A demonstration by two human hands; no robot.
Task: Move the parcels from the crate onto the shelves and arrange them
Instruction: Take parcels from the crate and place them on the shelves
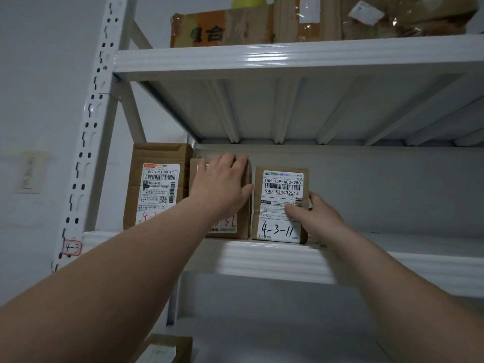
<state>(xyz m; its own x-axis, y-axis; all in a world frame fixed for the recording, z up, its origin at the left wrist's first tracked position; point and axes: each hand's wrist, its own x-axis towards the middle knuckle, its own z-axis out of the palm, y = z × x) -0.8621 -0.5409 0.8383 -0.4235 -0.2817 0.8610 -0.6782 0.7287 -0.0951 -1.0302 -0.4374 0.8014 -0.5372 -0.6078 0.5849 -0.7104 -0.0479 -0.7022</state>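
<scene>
From my head view, the middle shelf (262, 260) holds three upright parcels (157, 184) in a row. My left grip (222, 184) lies released, flat against the middle parcel (243, 221); my right grip (314, 210) grasps the right parcel (281, 184), marked 4-3-11. The top shelf (288, 57) carries cartons (222, 28).

Head camera, close before shelves (275, 260)

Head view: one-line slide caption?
Left hand presses the middle parcel while right hand grips parcel 4-3-11 on the shelf.
</scene>
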